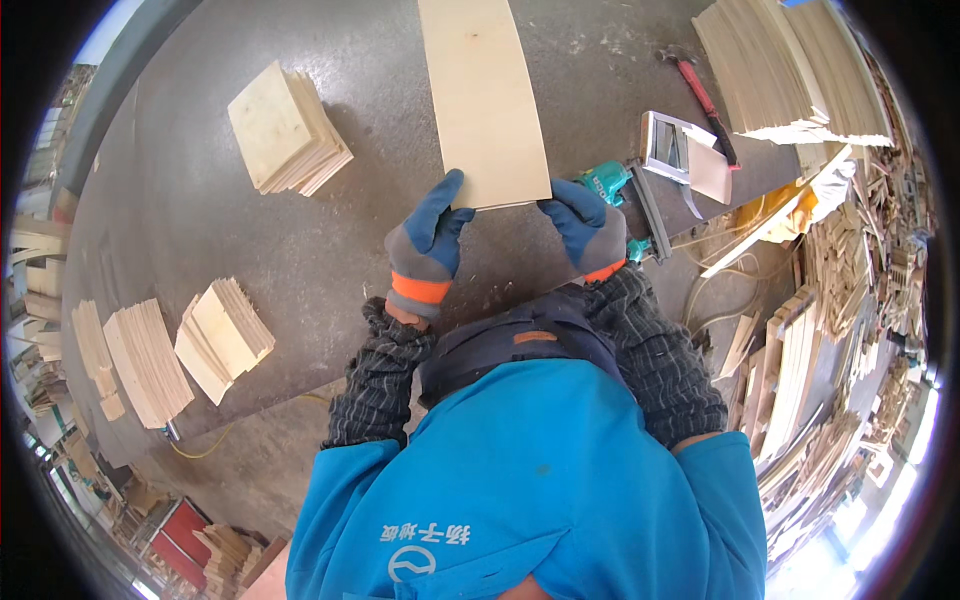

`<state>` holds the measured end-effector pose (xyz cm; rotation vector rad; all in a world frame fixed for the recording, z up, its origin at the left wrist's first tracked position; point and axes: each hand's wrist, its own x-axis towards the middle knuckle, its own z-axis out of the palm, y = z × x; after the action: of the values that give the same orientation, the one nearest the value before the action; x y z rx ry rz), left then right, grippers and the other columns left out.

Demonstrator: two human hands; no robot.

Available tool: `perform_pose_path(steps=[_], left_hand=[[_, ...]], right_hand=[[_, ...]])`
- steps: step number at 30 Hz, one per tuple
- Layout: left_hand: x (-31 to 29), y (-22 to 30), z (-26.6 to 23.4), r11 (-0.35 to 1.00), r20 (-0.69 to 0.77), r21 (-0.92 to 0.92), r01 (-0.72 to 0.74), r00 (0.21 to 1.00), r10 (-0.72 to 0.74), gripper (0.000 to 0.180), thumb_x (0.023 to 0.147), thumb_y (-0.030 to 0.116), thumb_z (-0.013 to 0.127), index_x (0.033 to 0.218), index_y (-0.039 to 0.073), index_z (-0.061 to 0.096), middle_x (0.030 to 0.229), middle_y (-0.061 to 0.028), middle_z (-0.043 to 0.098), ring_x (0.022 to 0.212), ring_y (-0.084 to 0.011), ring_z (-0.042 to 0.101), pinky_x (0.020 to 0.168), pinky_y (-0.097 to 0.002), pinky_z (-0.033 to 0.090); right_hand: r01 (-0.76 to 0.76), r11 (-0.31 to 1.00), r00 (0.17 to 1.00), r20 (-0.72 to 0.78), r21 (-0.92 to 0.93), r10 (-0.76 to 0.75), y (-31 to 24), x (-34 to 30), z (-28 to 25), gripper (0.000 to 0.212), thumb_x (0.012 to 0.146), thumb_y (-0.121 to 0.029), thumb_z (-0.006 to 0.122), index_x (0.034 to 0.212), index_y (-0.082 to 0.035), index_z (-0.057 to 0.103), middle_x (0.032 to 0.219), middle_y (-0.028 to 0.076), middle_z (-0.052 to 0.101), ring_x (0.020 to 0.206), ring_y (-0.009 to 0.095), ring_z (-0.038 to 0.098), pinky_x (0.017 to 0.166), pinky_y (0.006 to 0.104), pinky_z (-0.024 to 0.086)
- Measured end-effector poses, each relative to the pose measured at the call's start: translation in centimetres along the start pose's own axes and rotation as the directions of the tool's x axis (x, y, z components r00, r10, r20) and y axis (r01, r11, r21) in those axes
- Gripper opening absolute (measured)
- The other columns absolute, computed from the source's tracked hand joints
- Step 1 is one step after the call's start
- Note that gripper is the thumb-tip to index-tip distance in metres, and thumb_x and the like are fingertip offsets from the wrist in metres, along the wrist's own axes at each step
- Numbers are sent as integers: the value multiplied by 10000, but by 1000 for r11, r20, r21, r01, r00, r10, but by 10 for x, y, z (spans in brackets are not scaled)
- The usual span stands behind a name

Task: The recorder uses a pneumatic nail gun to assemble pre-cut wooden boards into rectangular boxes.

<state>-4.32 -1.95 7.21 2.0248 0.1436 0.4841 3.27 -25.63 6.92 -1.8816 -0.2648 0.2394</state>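
A long, pale plywood board (487, 100) stretches away from me over the dark worktable, its near end between my two gloved hands. At its left near corner my left hand (430, 235), in a blue and grey glove with an orange cuff, grips the edge with the thumb along the side. My right hand (585, 225), gloved alike, pinches the right near corner; its fingertips are partly under the board. Close beside the right hand lies a teal power tool (606, 182), partly hidden by that hand.
Stacked plywood pieces (275, 125) sit at the left, with more stacks (225, 335) near the left front edge. A red-handled hammer (705, 95), an open box (668, 145) and tall board stacks (765, 70) stand at the right. Loose hose (715, 285) and wood scraps (835, 250) lie beyond the table's right edge.
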Motion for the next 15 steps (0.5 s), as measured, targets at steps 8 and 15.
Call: perform_pose_path(steps=[8,15], left_hand=[[1,1,-5,999,68,-38,6,998,-3,413,987,-44,750,1389,44,719,1327,-195,767,1129,-234,778,931,-351,647],[4,7,-4,995,36,96,-21,999,18,392,1000,33,764,1388,73,725,1294,-208,774,1106,-269,793,926,-351,646]], right_hand=[[1,999,996,-91,52,4,-25,-11,8,307,1035,-161,768,1285,18,767,1164,136,815,1050,206,761,961,335,588],[-109,993,984,-137,35,113,-21,-5,14,292,1019,-181,792,1238,12,792,1141,145,819,1029,207,766,939,338,592]])
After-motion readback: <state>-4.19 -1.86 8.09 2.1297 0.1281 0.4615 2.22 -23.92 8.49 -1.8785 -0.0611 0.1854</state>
